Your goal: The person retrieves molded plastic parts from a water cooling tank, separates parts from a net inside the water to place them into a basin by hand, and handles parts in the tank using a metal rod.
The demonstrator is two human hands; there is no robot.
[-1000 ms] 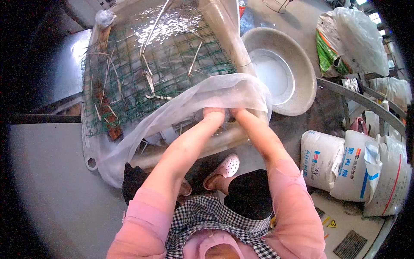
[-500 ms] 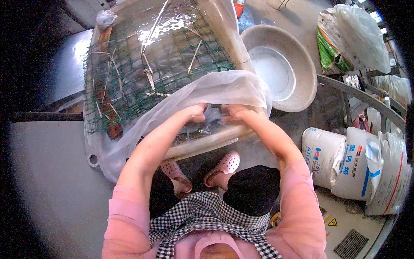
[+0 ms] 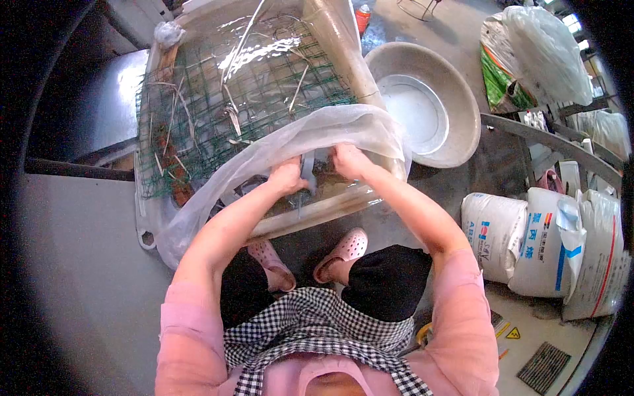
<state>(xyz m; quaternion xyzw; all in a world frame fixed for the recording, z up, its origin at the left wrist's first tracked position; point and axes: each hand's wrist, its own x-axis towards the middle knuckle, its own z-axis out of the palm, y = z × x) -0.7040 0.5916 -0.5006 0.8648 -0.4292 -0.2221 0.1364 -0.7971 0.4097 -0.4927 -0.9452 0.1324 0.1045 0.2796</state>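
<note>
A large tub point(image 3: 267, 230) of water holds a green wire grid point(image 3: 211, 112) with pale strips lying on it. Sheer white netting point(image 3: 317, 125) curves across its near part. At the netting's near side, my left hand point(image 3: 288, 177) has its fingers curled beside grey, strip-like pieces point(image 3: 308, 173) that stand partly above the water; whether it grips one is unclear. To the right of these pieces my right hand point(image 3: 349, 161) is closed at the netting's lower edge, and what it holds is too small to make out.
A round beige basin point(image 3: 462, 105) with white liquid stands right of the tub. Several stuffed white sacks point(image 3: 548, 244) are at the right, below a curved metal rail point(image 3: 551, 142). Plastic bags point(image 3: 548, 56) lie at the upper right. A grey surface point(image 3: 86, 264) spreads at the left.
Both hands have risen out from under the netting and water, and my left hand has moved left. Grey pieces now show between them. The view has shifted slightly.
</note>
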